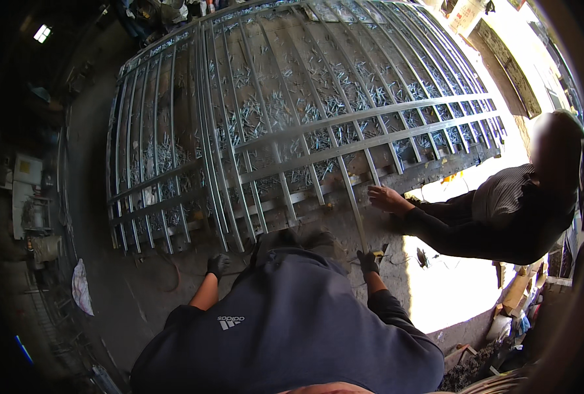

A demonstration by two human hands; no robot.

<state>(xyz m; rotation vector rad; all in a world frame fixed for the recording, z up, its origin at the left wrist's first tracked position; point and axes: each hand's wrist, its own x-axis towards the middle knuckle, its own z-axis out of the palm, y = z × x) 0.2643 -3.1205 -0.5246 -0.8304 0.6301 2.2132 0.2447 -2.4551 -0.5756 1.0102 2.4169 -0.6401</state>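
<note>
A large metal gate [292, 131] of thin vertical bars and curved cross rails lies flat on the floor, with several small metal pieces strewn under it. My left hand [218, 264], in a black glove, hangs with curled fingers just short of the gate's near edge and holds nothing I can see. My right hand [369, 261], also in a black glove, is closed by a small yellow object [378, 253] at the near end of a thin bar [356, 210]. Another person's bare hand [387, 198] rests on the gate's lower right corner.
The other person [508, 210], in a dark striped top, leans in from the right. A sunlit floor patch [449, 289] lies beside them. Wood scraps [518, 292] pile at the lower right. A white rag [81, 285] and machinery [33, 210] sit on the dark left side.
</note>
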